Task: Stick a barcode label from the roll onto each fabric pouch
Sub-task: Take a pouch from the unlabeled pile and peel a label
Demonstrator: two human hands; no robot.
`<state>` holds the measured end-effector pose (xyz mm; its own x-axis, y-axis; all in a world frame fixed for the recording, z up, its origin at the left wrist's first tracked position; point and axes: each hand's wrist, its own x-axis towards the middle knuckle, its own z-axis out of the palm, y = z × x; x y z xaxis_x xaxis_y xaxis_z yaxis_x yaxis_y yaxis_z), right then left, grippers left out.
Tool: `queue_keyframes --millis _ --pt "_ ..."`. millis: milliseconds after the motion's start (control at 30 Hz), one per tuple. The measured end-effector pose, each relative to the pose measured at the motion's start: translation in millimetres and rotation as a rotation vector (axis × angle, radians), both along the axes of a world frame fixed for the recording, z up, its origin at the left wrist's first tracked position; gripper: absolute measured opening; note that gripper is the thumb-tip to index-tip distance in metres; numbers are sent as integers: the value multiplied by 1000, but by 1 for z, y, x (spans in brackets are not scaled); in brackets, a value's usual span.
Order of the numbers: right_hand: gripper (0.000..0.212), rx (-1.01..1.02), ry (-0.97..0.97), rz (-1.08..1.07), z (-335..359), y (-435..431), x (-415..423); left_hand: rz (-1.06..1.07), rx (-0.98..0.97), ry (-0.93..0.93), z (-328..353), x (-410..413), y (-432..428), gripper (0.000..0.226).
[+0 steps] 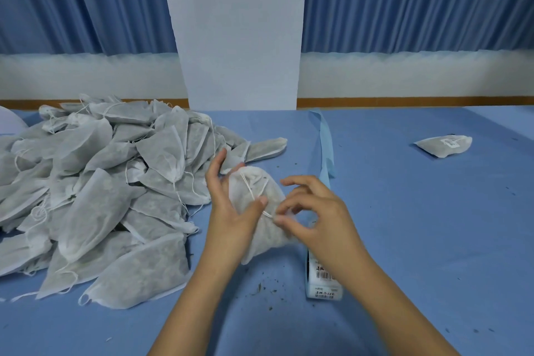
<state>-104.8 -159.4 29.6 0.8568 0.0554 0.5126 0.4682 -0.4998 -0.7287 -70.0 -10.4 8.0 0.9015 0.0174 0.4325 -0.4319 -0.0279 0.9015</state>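
Left hand (pixel 231 220): forearm comes up from the near edge, palm turned toward my right. It grips the pouch, thumb laid across the front, the other fingers behind, and the index tip stands up past the top edge.
Right hand (pixel 320 220): wrist bent, back of the hand up. Thumb and index pinch the string just beside my left thumb tip. The other fingers arch loosely above, spread apart.
Pouch (pixel 260 237): between my two hands, against my left palm. It is thin white non-woven fabric with a greyish filling showing through, plump and rounded, gathered at the neck. I cannot tell whether its lower end touches the cloth.
String (pixel 250 188): thin white cord running from the neck down the front into my right pinch.
Labels (pixel 322 277): a flat white strip with black barcodes under my right wrist, partly hidden by it.
Liner (pixel 325 147): a pale blue, smooth ribbon running away beyond my right fingertips.
Pile (pixel 101 196): a heap of the same limp, flat-cornered pouches with loose cords, just left of my left fingers.
Labelled pouch (pixel 443 145): lies flat, well off to the right of my right fingers, with a white sticker on top.
Cloth (pixel 404 240): blue, matte, faintly fibrous.
Crumbs (pixel 260 289): dark specks between my forearms.
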Motion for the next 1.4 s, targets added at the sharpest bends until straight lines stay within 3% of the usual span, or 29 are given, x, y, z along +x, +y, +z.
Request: queue_keyframes --millis 67,133,233,300,433,533,667,800,900,1033,1400 --pt "17 73 13 -195 6 -23 2 116 117 -115 -3 4 3 69" --pt "21 84 162 -371 6 -52 2 192 251 -209 -7 8 4 51" --pt "25 117 618 -199 -8 -77 -3 186 347 -294 -13 8 -3 39" --pt "18 187 737 -43 -17 -76 -6 132 393 -366 -18 3 -11 37" --pt "5 353 610 24 -23 -60 -1 -95 441 -390 -23 -8 -29 24" --pt "13 371 526 -21 -27 -50 1 -136 543 -385 -28 -9 -35 18" --pt "15 497 586 26 -29 -50 -1 -176 538 -253 -30 -6 -34 27" --pt "19 594 733 236 -25 -59 -6 -132 538 -260 -29 -4 -31 30" --pt "16 633 728 199 -25 -60 -6 -108 543 -269 -31 -3 -30 23" --pt "13 700 679 115 -27 -54 -6 -148 520 -232 -28 -7 -31 38" --pt "18 653 607 117 -32 -41 -7 -77 515 -191 -29 -6 -31 13"
